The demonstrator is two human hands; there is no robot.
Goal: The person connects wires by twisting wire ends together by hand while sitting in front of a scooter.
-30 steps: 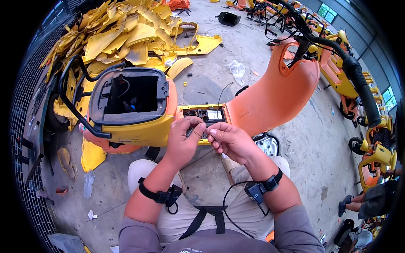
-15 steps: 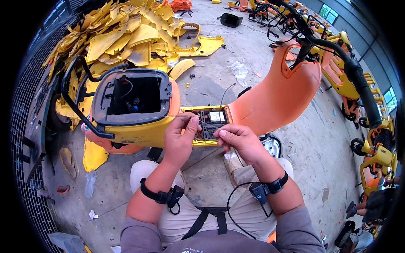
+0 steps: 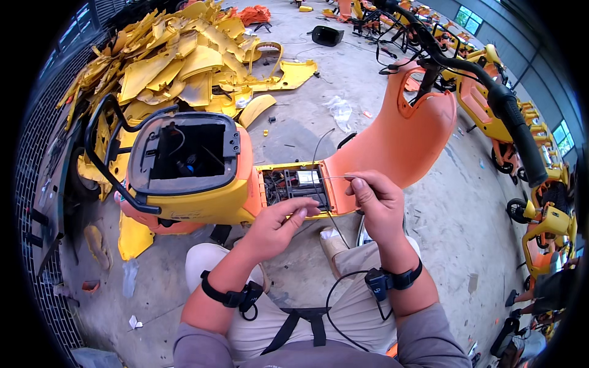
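A yellow and orange electric scooter stands across in front of me. Its footboard compartment is uncovered, showing wiring and a silver box. My right hand is raised at the compartment's right end, its thumb and fingers pinching a thin cable that runs left over the opening. At the compartment's near edge, my left hand points right, fingers stretched and thumb slightly apart, with nothing plainly held. Beside its fingertips passes a dark stretch of cable, arching up past the far edge and hanging down between my knees.
The seat opening and a black rack bar stand left. Rising at the right are an orange front panel and handlebar. A heap of yellow panels lies behind. More scooters and a person's legs are far right.
My right hand has risen and moved right with the thin cable. My left hand has come down and right, its fingers straightening and no longer pinching the cable.
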